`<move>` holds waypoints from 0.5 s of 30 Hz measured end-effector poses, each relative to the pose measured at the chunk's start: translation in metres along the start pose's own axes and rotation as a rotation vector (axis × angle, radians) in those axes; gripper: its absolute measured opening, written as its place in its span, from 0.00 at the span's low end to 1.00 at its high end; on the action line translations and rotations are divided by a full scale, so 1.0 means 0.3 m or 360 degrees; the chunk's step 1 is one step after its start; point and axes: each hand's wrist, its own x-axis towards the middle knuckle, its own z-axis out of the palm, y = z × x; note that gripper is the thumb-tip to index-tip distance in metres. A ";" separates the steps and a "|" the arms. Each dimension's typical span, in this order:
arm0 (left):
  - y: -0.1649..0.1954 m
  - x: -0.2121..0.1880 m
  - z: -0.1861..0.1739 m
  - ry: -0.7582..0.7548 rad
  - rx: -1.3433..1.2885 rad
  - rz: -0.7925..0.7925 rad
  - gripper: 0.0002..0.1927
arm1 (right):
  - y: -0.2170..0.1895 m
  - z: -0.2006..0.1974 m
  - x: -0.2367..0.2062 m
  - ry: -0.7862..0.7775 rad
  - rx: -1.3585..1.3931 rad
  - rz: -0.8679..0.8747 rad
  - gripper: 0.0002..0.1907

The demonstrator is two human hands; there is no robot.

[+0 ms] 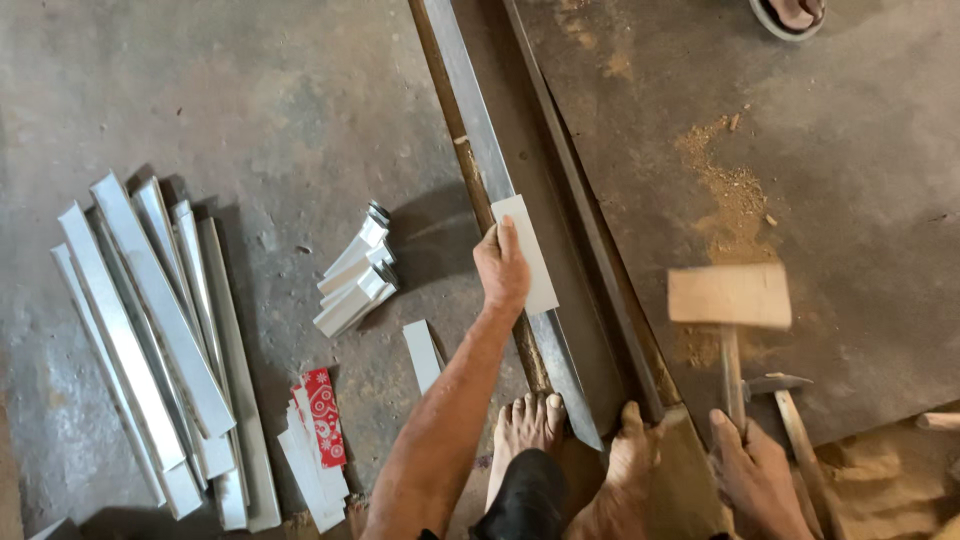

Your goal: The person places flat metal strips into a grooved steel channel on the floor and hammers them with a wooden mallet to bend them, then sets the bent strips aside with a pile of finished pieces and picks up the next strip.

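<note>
Nearest me, the right hand grips the handle of a raised wooden mallet, while a steel hammer lies unused beside it. Further on, the left hand presses a flat, pale sheet-metal strip onto the long steel bar. The strip looks unbent; folded pieces and long channels lie finished at left.

A metal strip lies on the long rail; a strip pile sits far left, a mallet right.
</note>
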 end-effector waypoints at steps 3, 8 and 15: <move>0.015 0.003 0.005 0.0028 0.0067 0.0027 0.25 | -0.152 0.053 -0.092 0.0123 -0.0260 -0.0482 0.21; 0.011 0.019 -0.001 0.0045 0.0242 0.0085 0.25 | -0.355 0.136 -0.121 0.0231 -0.0326 -0.0992 0.19; -0.013 0.025 -0.005 0.0001 0.0078 0.0004 0.25 | -0.588 0.254 -0.172 0.0099 0.0281 -0.1854 0.19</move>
